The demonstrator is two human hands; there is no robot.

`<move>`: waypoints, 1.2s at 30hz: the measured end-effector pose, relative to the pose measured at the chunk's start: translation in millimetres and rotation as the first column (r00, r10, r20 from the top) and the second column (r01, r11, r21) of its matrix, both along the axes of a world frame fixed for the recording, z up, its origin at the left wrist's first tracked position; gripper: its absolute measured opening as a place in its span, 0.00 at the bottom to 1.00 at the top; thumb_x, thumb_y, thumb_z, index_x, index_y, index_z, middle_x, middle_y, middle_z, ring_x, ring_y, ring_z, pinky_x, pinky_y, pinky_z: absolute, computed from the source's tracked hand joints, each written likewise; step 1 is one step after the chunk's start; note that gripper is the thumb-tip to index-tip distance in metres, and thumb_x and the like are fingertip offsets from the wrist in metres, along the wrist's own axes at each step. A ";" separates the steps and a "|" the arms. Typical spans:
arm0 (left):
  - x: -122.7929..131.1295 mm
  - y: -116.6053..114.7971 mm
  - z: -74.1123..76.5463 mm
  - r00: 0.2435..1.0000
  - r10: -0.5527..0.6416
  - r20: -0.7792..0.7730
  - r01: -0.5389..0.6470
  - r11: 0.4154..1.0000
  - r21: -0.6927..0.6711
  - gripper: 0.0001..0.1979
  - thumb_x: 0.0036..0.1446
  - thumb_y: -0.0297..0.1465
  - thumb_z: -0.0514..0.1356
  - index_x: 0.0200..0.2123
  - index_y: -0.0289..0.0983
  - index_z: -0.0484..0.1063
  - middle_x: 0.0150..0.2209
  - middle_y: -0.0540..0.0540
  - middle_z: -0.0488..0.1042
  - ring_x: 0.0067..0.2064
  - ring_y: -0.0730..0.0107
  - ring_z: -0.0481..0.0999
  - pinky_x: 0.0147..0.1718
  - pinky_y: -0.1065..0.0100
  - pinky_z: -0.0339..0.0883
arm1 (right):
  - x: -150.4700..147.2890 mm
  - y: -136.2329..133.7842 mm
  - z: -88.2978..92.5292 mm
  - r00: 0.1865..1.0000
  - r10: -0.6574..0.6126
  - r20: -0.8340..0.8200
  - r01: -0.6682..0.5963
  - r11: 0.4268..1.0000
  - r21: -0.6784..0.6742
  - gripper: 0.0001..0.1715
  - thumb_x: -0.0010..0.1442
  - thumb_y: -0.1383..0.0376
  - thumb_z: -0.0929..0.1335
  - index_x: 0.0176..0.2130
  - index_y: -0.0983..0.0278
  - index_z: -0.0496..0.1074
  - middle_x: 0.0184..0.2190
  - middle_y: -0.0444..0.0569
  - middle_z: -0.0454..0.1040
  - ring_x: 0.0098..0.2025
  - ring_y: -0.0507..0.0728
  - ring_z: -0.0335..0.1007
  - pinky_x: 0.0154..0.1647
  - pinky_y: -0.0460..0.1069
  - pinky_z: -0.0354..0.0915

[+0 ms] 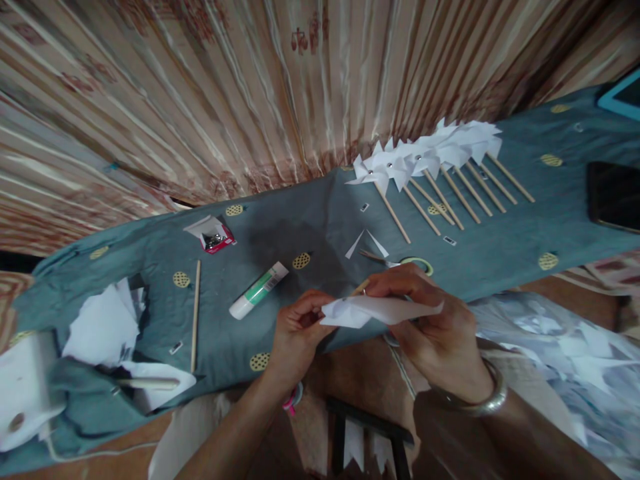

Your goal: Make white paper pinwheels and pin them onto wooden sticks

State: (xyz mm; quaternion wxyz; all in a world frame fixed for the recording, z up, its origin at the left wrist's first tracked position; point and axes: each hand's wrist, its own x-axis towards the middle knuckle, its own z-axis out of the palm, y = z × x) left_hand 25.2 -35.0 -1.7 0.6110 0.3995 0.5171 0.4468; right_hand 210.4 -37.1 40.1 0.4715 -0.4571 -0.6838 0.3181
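- The person's left hand point(299, 328) pinches one end of the folded paper point(363, 311) between thumb and fingers.
- The right hand point(443, 333) grips the same paper from the other side, thumb below and fingers above, so it spans the gap between the hands.
- A stick's end point(361, 288) pokes out by the right fingertips, just behind the paper; the rest is hidden.
- A bangle point(493, 399) circles the right wrist.
- Just beyond the right fingers lie the scissors point(393, 263), with two paper slivers point(355, 244) near their tips.
- The glue stick point(259, 291) lies slantwise, just beyond and left of the left hand.
- Right of the right hand, below the table point(320, 230), is a clear bag point(540, 360) with white pieces in it.
- Further left of the left hand lie a loose stick point(195, 317) and a paper stack point(106, 325).
- An open box point(217, 239) of small metal pieces sits beyond the loose stick.
- Past the right hand, pinwheels point(425, 157) lie in an overlapping row, sticks toward the person.
- Far right of the hands is a phone point(615, 195).
- The curtain point(250, 87) hangs behind everything.
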 end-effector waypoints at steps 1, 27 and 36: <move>0.2 -0.1 0.4 1.000 0.001 0.004 -0.001 1.000 -0.002 0.08 0.41 0.34 0.73 0.26 0.38 0.80 0.26 0.51 0.70 0.30 0.73 0.67 0.30 0.71 0.62 | 0.1 -0.1 -0.4 1.000 0.002 -0.005 -0.002 1.000 -0.001 0.17 0.58 0.74 0.65 0.44 0.56 0.71 0.40 0.45 0.78 0.44 0.58 0.74 0.44 0.55 0.69; 3.3 -0.2 5.1 0.999 -0.003 0.038 0.001 0.999 0.048 0.09 0.42 0.34 0.74 0.25 0.38 0.80 0.24 0.52 0.69 0.27 0.76 0.65 0.27 0.73 0.60 | 2.0 -1.2 2.7 1.000 -0.002 0.015 0.002 1.000 -0.001 0.16 0.58 0.74 0.65 0.43 0.56 0.72 0.39 0.46 0.79 0.44 0.58 0.75 0.42 0.55 0.69; 3.8 -0.8 5.7 1.000 0.021 0.008 -0.021 1.000 0.010 0.10 0.39 0.34 0.75 0.24 0.37 0.80 0.25 0.50 0.71 0.29 0.73 0.68 0.28 0.72 0.62 | 2.1 -2.3 1.7 0.998 -0.022 -0.061 0.019 0.999 -0.036 0.13 0.59 0.73 0.67 0.42 0.58 0.73 0.39 0.45 0.79 0.44 0.57 0.76 0.44 0.52 0.70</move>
